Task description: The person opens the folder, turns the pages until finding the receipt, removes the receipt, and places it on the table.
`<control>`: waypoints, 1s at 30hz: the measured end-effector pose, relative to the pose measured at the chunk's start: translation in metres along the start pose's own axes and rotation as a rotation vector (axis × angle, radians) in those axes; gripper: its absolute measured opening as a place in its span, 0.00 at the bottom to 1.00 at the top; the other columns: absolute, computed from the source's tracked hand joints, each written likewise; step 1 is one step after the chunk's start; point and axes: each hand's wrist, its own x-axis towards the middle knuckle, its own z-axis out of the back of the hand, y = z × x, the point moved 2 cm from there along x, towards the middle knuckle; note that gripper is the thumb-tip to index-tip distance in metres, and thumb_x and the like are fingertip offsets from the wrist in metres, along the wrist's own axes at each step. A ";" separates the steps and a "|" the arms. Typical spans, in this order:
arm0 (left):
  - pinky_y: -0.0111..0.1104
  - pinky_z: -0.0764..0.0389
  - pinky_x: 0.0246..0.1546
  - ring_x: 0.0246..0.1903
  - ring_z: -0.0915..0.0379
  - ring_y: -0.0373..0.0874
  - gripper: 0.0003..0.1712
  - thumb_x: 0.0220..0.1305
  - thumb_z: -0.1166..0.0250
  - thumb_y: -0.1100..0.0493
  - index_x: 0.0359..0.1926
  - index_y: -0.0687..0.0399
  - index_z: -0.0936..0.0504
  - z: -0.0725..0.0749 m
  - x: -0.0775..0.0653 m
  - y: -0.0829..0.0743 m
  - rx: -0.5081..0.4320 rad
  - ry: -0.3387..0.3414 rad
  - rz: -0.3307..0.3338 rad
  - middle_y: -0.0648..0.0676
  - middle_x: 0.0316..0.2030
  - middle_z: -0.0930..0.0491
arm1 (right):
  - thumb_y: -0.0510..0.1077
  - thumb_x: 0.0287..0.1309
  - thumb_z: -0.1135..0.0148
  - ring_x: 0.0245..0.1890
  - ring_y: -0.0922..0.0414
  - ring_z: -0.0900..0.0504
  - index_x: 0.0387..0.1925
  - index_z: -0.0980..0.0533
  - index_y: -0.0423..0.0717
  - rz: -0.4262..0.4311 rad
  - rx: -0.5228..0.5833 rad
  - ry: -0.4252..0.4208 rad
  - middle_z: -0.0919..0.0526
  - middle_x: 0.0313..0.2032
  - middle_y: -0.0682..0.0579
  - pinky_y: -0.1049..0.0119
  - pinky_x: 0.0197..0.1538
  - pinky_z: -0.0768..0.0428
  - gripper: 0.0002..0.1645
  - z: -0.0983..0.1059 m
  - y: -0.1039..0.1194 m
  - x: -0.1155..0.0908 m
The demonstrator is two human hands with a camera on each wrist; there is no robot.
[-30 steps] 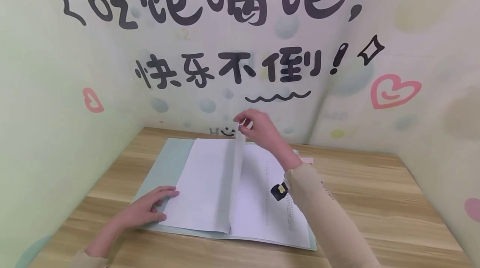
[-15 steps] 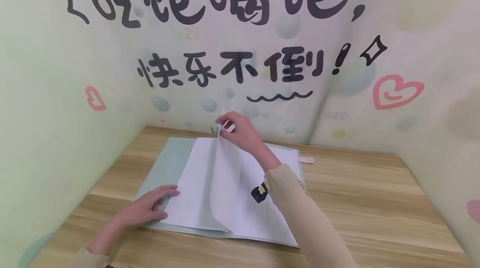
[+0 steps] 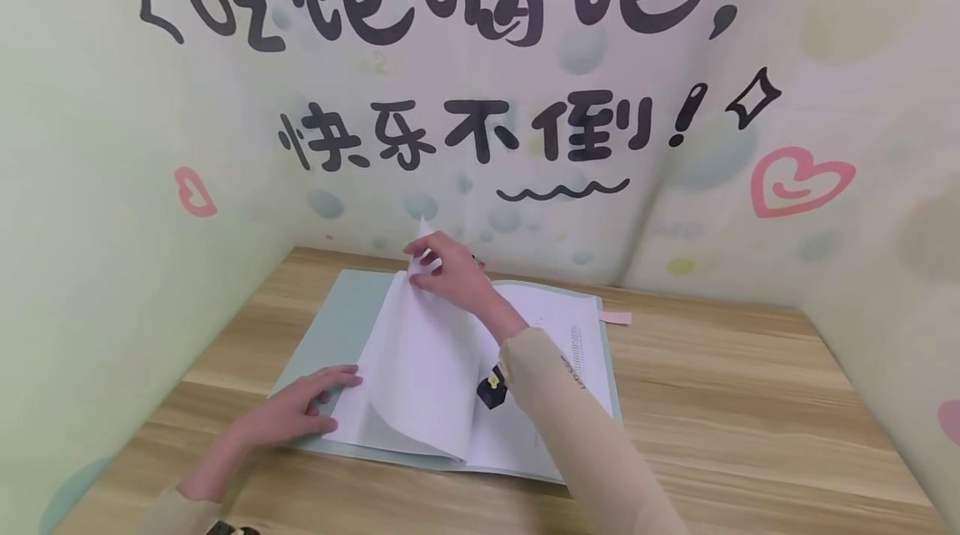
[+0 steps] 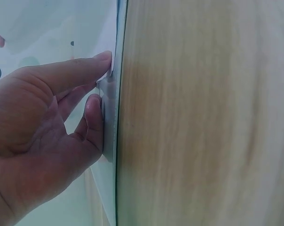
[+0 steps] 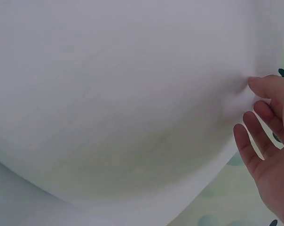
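A light blue folder [image 3: 341, 318] lies open on the wooden table, with white sheets inside. My right hand [image 3: 453, 272] pinches the top edge of one white page [image 3: 435, 352], which bows up over the left-hand sheets. Thumb and index finger meet on that page [image 5: 132, 94] in the right wrist view; the other fingers of the right hand [image 5: 273, 150] are spread apart below. My left hand [image 3: 292, 410] rests at the left edge of the sheets and on the blue cover. In the left wrist view, fingertips of the left hand [image 4: 43, 108] touch the paper and cover.
On the right lies a sheet [image 3: 558, 318] with small print columns, partly covered by my sleeve. A pink tab [image 3: 617, 318] sticks out from the folder's right edge. Behind the wooden table [image 3: 735, 402] stands a decorated wall [image 3: 480, 77] with large black characters.
My right hand has moved left and slightly down, carrying the pinched page from near upright over toward the left. More of the right-hand sheet's top shows. The left hand stays in place.
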 end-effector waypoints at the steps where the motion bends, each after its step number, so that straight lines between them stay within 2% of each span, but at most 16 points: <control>1: 0.24 0.26 0.37 0.45 0.33 0.36 0.31 0.60 0.32 0.59 0.63 0.60 0.28 0.000 0.000 0.001 -0.001 -0.003 0.006 0.69 0.68 0.36 | 0.37 0.58 0.32 0.52 0.52 0.21 0.56 0.24 0.43 0.005 0.000 0.003 0.22 0.53 0.47 0.62 0.55 0.18 0.24 -0.003 -0.001 0.001; 8: 0.25 0.27 0.34 0.40 0.37 0.37 0.31 0.56 0.29 0.60 0.62 0.59 0.26 -0.001 0.001 -0.002 -0.001 -0.039 0.066 0.69 0.61 0.40 | 0.39 0.58 0.32 0.54 0.53 0.22 0.59 0.26 0.43 -0.023 0.008 0.036 0.22 0.55 0.49 0.64 0.58 0.21 0.27 -0.019 -0.010 0.004; 11: 0.24 0.28 0.34 0.41 0.36 0.37 0.33 0.55 0.29 0.60 0.62 0.61 0.27 -0.001 0.001 -0.004 0.003 -0.042 0.103 0.69 0.60 0.41 | 0.39 0.58 0.31 0.55 0.53 0.22 0.60 0.27 0.44 -0.022 0.000 0.044 0.22 0.56 0.49 0.63 0.59 0.21 0.28 -0.026 -0.013 0.006; 19: 0.25 0.27 0.37 0.43 0.34 0.35 0.35 0.56 0.28 0.58 0.62 0.66 0.30 0.000 -0.002 -0.003 -0.035 -0.047 0.150 0.68 0.60 0.40 | 0.41 0.57 0.30 0.57 0.54 0.23 0.62 0.27 0.44 -0.001 -0.075 0.090 0.22 0.58 0.49 0.65 0.64 0.26 0.31 -0.043 -0.020 0.006; 24: 0.24 0.26 0.37 0.43 0.34 0.32 0.36 0.55 0.28 0.60 0.62 0.68 0.30 0.001 -0.002 -0.002 -0.065 -0.052 0.136 0.68 0.61 0.40 | 0.41 0.56 0.29 0.57 0.55 0.25 0.64 0.28 0.48 -0.004 -0.103 0.124 0.23 0.59 0.51 0.64 0.65 0.28 0.33 -0.053 -0.024 0.005; 30: 0.25 0.24 0.38 0.43 0.33 0.31 0.32 0.55 0.31 0.66 0.60 0.71 0.30 0.002 -0.002 0.002 -0.054 -0.050 0.084 0.70 0.60 0.39 | 0.42 0.54 0.28 0.58 0.55 0.27 0.66 0.30 0.51 -0.012 -0.141 0.163 0.25 0.60 0.52 0.64 0.63 0.30 0.37 -0.066 -0.035 0.005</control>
